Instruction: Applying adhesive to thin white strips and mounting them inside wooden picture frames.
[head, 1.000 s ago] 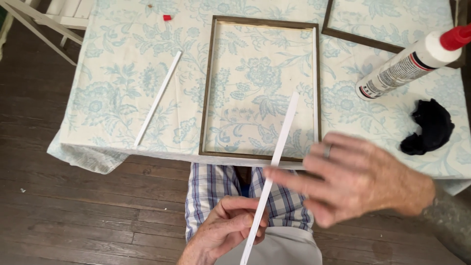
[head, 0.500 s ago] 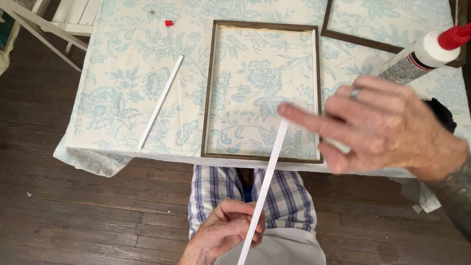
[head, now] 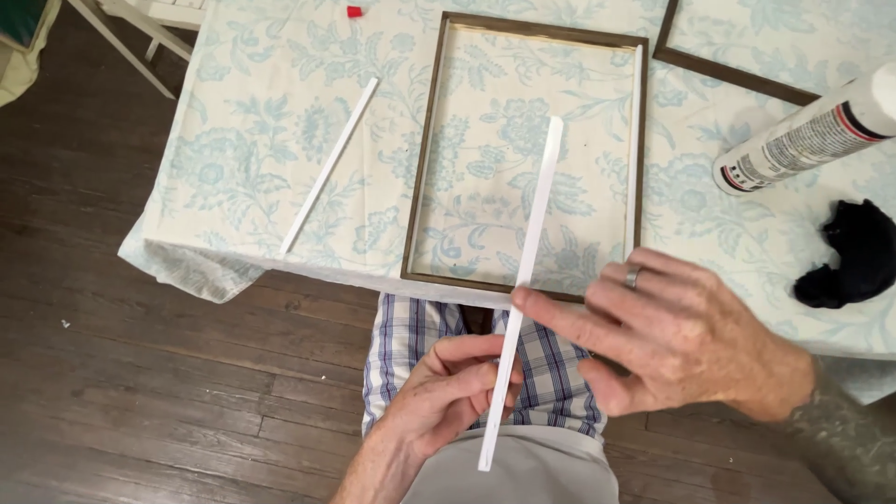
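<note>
My left hand (head: pixel 446 387) is closed on the lower part of a long thin white strip (head: pixel 534 233), held over my lap. The strip slants up and over the near edge of a dark wooden picture frame (head: pixel 426 177) lying flat on the table. My right hand (head: pixel 681 331), a ring on one finger, has its fingers spread, and a fingertip touches the strip's right side near the frame's bottom edge. A second white strip (head: pixel 329 168) lies loose on the cloth to the left of the frame.
A pale floral tablecloth (head: pixel 233 159) covers the table. A white glue bottle (head: pixel 803 140) lies at the right, a black rag (head: pixel 854 257) below it. Another dark frame (head: pixel 728 70) sits at the top right. A small red piece (head: pixel 354 11) lies at the top. Dark wooden floor (head: pixel 140 373).
My right hand rose toward the glue bottle, then came back down and left to the strip. The strip's top end shifted slightly left over the frame.
</note>
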